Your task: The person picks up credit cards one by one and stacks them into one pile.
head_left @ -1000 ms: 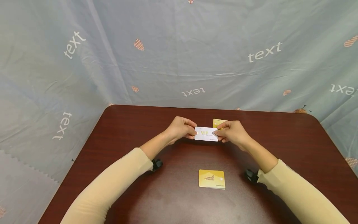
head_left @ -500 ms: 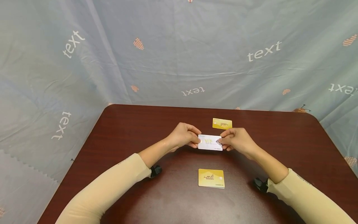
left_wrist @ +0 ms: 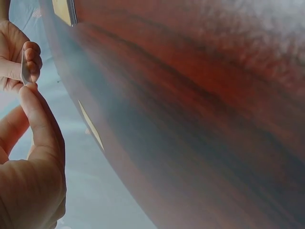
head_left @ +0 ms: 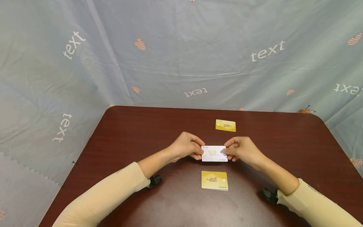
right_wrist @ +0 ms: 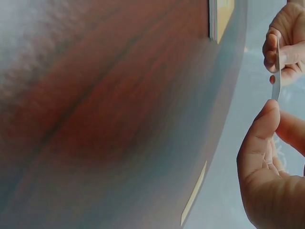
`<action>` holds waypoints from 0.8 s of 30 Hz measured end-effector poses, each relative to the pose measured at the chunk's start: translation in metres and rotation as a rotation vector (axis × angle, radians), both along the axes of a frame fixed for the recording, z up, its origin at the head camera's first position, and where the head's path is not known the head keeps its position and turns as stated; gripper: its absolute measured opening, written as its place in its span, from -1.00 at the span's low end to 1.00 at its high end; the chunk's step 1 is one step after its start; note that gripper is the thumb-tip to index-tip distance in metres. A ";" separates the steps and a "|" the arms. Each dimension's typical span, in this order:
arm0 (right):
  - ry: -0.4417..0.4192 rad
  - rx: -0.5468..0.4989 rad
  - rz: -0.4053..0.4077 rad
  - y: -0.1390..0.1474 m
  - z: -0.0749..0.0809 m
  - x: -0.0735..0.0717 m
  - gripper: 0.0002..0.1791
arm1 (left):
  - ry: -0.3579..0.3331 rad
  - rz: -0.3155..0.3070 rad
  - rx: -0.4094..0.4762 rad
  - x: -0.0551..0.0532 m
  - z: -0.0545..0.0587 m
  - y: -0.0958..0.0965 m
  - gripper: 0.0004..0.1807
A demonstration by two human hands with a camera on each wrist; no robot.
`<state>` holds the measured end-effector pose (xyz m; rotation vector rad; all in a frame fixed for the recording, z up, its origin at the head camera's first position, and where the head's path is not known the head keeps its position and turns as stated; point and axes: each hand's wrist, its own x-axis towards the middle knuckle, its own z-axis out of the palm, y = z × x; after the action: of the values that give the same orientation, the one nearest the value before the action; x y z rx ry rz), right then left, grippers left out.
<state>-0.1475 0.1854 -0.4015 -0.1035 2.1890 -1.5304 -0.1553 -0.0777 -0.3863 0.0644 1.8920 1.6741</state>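
Observation:
A white card [head_left: 213, 154] marked VIP is held face toward me above the table, between both hands. My left hand [head_left: 187, 147] pinches its left end between thumb and fingers, and my right hand [head_left: 241, 150] pinches the right end. Each wrist view catches the card nearly edge-on, with the left hand [left_wrist: 35, 157] and the right hand [right_wrist: 267, 162] at its two ends. Nearer to me lies a stack of yellow cards [head_left: 214, 180], just below the held card in the head view. Beyond the hands, a single yellow card [head_left: 226, 125] lies flat.
The dark red-brown table [head_left: 136, 132] has rounded far corners. A grey-blue curtain [head_left: 170, 56] with printed text and orange patches hangs behind it and along the left side. Black wrist devices [head_left: 155, 180] show beneath both sleeves.
Both hands have brought the white card toward me, nearer the stack. The far yellow card, partly covered by the right hand before, is now fully visible. The stack has stayed put.

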 end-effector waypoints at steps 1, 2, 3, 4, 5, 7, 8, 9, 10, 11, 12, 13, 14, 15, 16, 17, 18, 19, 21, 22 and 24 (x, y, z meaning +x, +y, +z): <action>0.002 -0.004 0.003 0.000 0.000 0.002 -0.71 | 0.001 -0.004 0.002 0.001 0.000 0.000 -0.69; 0.007 -0.009 0.008 0.000 0.000 0.003 -0.71 | 0.003 -0.010 0.001 0.003 0.000 0.000 -0.70; 0.010 -0.015 0.013 0.000 0.000 0.005 -0.71 | 0.005 -0.015 -0.001 0.005 -0.001 0.000 -0.70; 0.010 -0.019 0.015 0.000 -0.001 0.006 -0.71 | 0.007 -0.021 -0.003 0.006 -0.001 0.000 -0.70; 0.012 -0.020 0.019 0.000 -0.001 0.008 -0.71 | 0.007 -0.026 -0.007 0.008 -0.001 0.000 -0.70; 0.019 -0.019 0.025 0.001 -0.002 0.011 -0.72 | 0.008 -0.036 -0.014 0.010 -0.003 0.000 -0.70; 0.019 -0.015 0.025 0.001 -0.003 0.012 -0.73 | 0.009 -0.040 -0.018 0.011 -0.004 0.001 -0.70; 0.017 -0.012 0.024 0.002 -0.003 0.014 -0.74 | 0.010 -0.043 -0.020 0.012 -0.005 0.001 -0.70; 0.015 -0.009 0.026 0.002 -0.004 0.015 -0.75 | 0.010 -0.046 -0.023 0.013 -0.006 0.001 -0.70; 0.015 -0.006 0.030 0.002 -0.005 0.017 -0.76 | 0.007 -0.047 -0.026 0.015 -0.006 0.001 -0.70; 0.016 -0.004 0.036 0.002 -0.005 0.018 -0.76 | 0.002 -0.049 -0.027 0.016 -0.007 0.002 -0.70; 0.015 -0.002 0.040 0.003 -0.006 0.020 -0.77 | -0.003 -0.051 -0.026 0.017 -0.008 0.002 -0.70; 0.015 0.000 0.048 0.003 -0.007 0.022 -0.77 | -0.009 -0.052 -0.026 0.018 -0.008 0.003 -0.70; 0.015 0.000 0.055 0.004 -0.007 0.023 -0.78 | -0.014 -0.055 -0.026 0.020 -0.008 0.003 -0.70; 0.014 -0.001 0.065 0.004 -0.008 0.025 -0.78 | -0.021 -0.057 -0.024 0.021 -0.009 0.003 -0.70; 0.013 -0.001 0.076 0.005 -0.008 0.027 -0.78 | -0.020 -0.062 -0.024 0.023 -0.009 0.004 -0.70; 0.013 -0.001 0.088 0.005 -0.009 0.028 -0.78 | -0.024 -0.065 -0.024 0.025 -0.009 0.004 -0.71; 0.011 -0.001 0.099 0.005 -0.009 0.030 -0.78 | -0.025 -0.069 -0.026 0.026 -0.009 0.004 -0.71; 0.006 -0.005 0.117 0.006 -0.010 0.032 -0.79 | -0.025 -0.076 -0.030 0.029 -0.010 0.005 -0.72; 0.004 -0.005 0.125 0.006 -0.010 0.033 -0.79 | -0.025 -0.079 -0.033 0.030 -0.010 0.005 -0.72; 0.003 -0.005 0.139 0.005 -0.011 0.035 -0.79 | -0.032 -0.083 -0.038 0.032 -0.011 0.005 -0.73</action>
<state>-0.1125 0.1909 -0.4121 -0.2543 2.1324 -1.4590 -0.1229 -0.0726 -0.3971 0.0984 1.8709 1.5749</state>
